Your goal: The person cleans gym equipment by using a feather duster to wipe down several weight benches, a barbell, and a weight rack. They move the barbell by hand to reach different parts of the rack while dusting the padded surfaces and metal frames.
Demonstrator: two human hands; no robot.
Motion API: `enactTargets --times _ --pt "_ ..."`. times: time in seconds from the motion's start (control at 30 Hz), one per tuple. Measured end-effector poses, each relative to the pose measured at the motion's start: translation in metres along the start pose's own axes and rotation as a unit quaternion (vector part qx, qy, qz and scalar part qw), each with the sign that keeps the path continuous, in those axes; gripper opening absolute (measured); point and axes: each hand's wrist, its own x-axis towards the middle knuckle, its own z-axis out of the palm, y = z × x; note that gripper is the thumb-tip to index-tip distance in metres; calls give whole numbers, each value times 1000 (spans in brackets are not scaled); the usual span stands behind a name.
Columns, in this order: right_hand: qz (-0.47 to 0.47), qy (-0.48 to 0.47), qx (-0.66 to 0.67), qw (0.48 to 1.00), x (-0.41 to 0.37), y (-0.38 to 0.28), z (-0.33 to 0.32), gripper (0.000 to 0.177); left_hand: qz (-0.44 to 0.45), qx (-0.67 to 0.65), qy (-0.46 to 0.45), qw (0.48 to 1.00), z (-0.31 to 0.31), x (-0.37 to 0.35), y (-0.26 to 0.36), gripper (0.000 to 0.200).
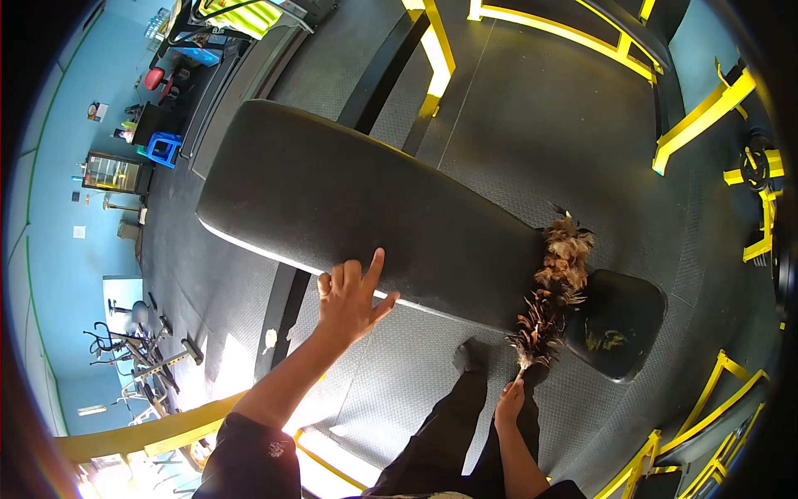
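In my right hand [509,404] is the thin handle of a feather duster [559,279], my fingers wrapped round it. Its brown and black feathers reach across the gap between the long black bench pad [357,191] and the small black head pad [619,324]. A yellowish worn patch marks the head pad. My left hand [351,298] is at the near edge of the long pad, holding nothing. Its index finger and thumb stretch apart while the other fingers bend over the pad's edge.
Yellow steel frames [706,125] stand beyond the bench and at the lower right. A treadmill [241,83] is at the upper left. Exercise machines [150,366] and a blue stool [163,149] line the left wall. Black rubber matting [515,108] covers the floor.
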Motion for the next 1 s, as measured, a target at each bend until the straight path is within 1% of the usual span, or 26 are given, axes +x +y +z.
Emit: enactTargets --times 0.07,0.13,0.17,0.2,0.23,0.27,0.3,0.33,0.37,0.4,0.43,0.5,0.53,0.57,0.6,0.63,0.67,0.7,0.73,0.8,0.83,0.87,0.9,0.93,0.97,1.0 --pt "9 26 5 1000 1 3 1 50 -2 -18 -19 1000 1 -8 3 73" --pt "7 20 1 1000 1 4 -1 50 21 -11 24 999 3 -17 7 70" --pt "5 13 -5 1000 2 7 -4 49 21 -11 25 999 -1 -21 10 70" --pt "5 13 -4 1000 4 11 -5 49 -2 -156 20 988 -7 -25 13 65" --pt "1 17 -7 1000 6 15 -6 49 -25 -297 14 954 -10 -28 17 60" --pt "-2 22 -9 1000 7 21 -9 49 -104 -526 20 844 8 -36 22 49" --pt "-2 19 0 1000 11 27 -9 49 -101 -519 23 848 0 -34 25 49" --pt "-17 27 43 999 14 34 -8 48 -160 -823 -15 545 -10 -36 27 45" --pt "-29 35 81 996 15 40 -9 48 -191 -971 -48 136 -16 -39 29 42" --pt "58 -7 75 995 11 25 -14 47 -154 -984 -30 82 -11 -41 31 40" --pt "61 -13 73 995 5 10 -14 47 -157 -984 -25 83 -12 -42 33 40" --pt "162 -24 67 984 -6 -25 -6 38 -117 -993 4 5 -14 -42 37 40" --pt "161 -24 62 985 -3 -13 -3 38 -126 -992 16 -5 -14 -40 40 40" --pt "-137 -24 -107 985 8 14 4 36 -125 -992 18 -7 -16 -38 42 40" --pt "-419 -21 -263 869 6 9 13 33 -147 -989 21 2 -18 -37 43 38" --pt "-285 -96 -284 910 -6 3 10 30 -169 -985 23 10 -19 -37 46 36" --pt "-229 -100 -305 919 -13 -16 14 30 -168 -986 19 7 -17 -39 49 36" --pt "-171 -102 -323 925 -18 -30 16 31 -182 -982 22 41 -11 -43 50 32" --pt "-170 -95 -325 925 -12 -14 14 31 -195 -978 24 76 -4 -47 50 27" --pt "-244 30 -344 906 18 62 0 34 -193 -974 24 115 32 -66 52 18" --pt "-433 58 -476 763 18 77 -3 31 -239 -960 31 142 30 -73 61 13" --pt "-288 -2 -460 840 -8 29 4 29 -236 -959 12 158 41 -80 69 12" --pt "-251 -71 -384 885 -19 11 5 30 -244 -950 -11 193 57 -88 75 13" --pt "-229 -100 -364 897 -28 1 2 32 -247 -938 -39 240 70 -96 82 14" --pt "-183 -105 -388 897 -27 3 -8 34 -238 -940 -60 238 77 -100 94 14" --pt "-164 -33 -353 921 -23 6 -14 35 -254 -931 -84 249 80 -106 106 14"
